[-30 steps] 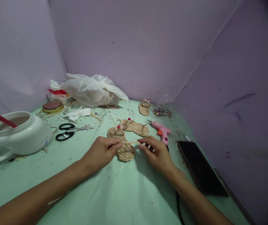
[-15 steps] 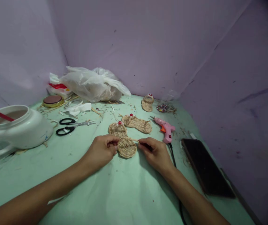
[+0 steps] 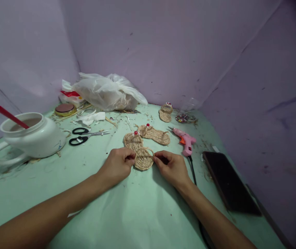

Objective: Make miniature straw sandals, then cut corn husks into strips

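A small woven slipper (image 3: 143, 162) of straw-coloured braided cord, with a red bead near its far end, lies between my hands. My left hand (image 3: 119, 164) pinches its left edge, fingers closed. At the right edge my right hand (image 3: 170, 167) pinches the end of a thin cord that curves over the rounded part. Just behind is a second woven slipper sole (image 3: 156, 135), also with a red bead. To its right lies a pink glue gun (image 3: 185, 140), nozzle pointing to the back left.
Black-handled scissors (image 3: 87, 135) lie at left, beside a white mug (image 3: 41, 138) with a red stick. A plastic bag (image 3: 108, 91) rests at the back. A finished-looking slipper (image 3: 165, 114) stands near a cup of beads (image 3: 184, 117). A phone (image 3: 229, 181) lies at right.
My right hand has brought the cord's end down against the slipper's right edge, so the cord now bends in an arc. The whole view has shifted slightly.
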{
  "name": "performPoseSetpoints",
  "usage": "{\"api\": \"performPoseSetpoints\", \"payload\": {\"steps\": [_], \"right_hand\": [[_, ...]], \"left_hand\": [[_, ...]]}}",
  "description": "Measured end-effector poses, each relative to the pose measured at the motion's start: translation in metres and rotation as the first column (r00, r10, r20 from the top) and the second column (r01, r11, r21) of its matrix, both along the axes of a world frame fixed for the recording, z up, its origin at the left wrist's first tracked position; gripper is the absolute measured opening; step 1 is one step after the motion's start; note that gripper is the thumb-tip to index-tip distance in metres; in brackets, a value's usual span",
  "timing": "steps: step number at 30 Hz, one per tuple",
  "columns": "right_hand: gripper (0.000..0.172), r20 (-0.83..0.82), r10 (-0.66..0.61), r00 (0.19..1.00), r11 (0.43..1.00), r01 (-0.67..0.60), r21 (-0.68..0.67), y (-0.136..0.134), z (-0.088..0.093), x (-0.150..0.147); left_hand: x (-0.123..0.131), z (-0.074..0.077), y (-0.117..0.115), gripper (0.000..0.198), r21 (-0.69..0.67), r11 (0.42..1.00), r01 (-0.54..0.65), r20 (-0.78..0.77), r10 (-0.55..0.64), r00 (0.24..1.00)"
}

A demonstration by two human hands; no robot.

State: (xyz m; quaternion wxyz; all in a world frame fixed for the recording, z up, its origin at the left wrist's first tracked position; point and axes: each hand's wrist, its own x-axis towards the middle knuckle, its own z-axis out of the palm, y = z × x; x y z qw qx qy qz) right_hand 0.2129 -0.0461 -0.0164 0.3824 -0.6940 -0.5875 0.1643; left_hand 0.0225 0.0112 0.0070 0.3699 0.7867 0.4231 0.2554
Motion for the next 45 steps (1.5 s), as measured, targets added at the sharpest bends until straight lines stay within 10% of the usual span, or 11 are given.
{"api": "performPoseSetpoints", "payload": {"steps": [13, 19, 26, 31, 35, 40, 42, 45], "right_hand": [[0.017, -0.098, 0.08, 0.992, 0.984, -0.094, -0.149, -0.01, 0.01, -0.007], [0.022, -0.077, 0.124, 0.989, 0.985, -0.113, 0.129, -0.011, 0.029, -0.001], [0.024, -0.319, -0.102, 0.942, 0.942, 0.195, 0.273, -0.032, 0.074, -0.02], [0.03, -0.145, 0.214, 0.966, 0.976, -0.205, 0.074, -0.037, 0.073, -0.043], [0.02, -0.122, 0.289, 0.949, 0.956, -0.292, -0.006, -0.029, 0.06, -0.042], [0.022, -0.434, 0.624, 0.65, 0.738, -0.673, 0.052, -0.039, 0.072, -0.044], [0.023, -0.553, 0.624, 0.552, 0.699, -0.711, 0.08, -0.042, 0.073, -0.044], [0.023, -0.668, 0.445, 0.597, 0.779, -0.625, -0.04, -0.038, 0.067, -0.038]], "left_hand": [[-0.006, 0.004, 0.005, 0.013, -0.026, 1.0, 0.005, -0.076, -0.007, 0.997], [-0.013, 0.029, 0.002, 0.014, 0.01, 0.997, -0.076, -0.117, 0.077, 0.99], [-0.016, 0.045, -0.011, 0.016, -0.149, 0.988, 0.049, -0.102, -0.065, 0.993], [-0.017, 0.048, -0.017, 0.022, -0.178, 0.962, 0.206, -0.013, -0.212, 0.977], [-0.019, 0.051, -0.013, 0.025, -0.152, 0.963, 0.222, 0.038, -0.219, 0.975], [-0.017, 0.048, -0.014, 0.027, -0.397, 0.748, 0.531, 0.298, -0.443, 0.846], [-0.017, 0.045, -0.014, 0.028, -0.436, 0.677, 0.594, 0.368, -0.468, 0.803], [-0.019, 0.043, -0.007, 0.029, -0.418, 0.764, 0.492, 0.325, -0.38, 0.866]]}}
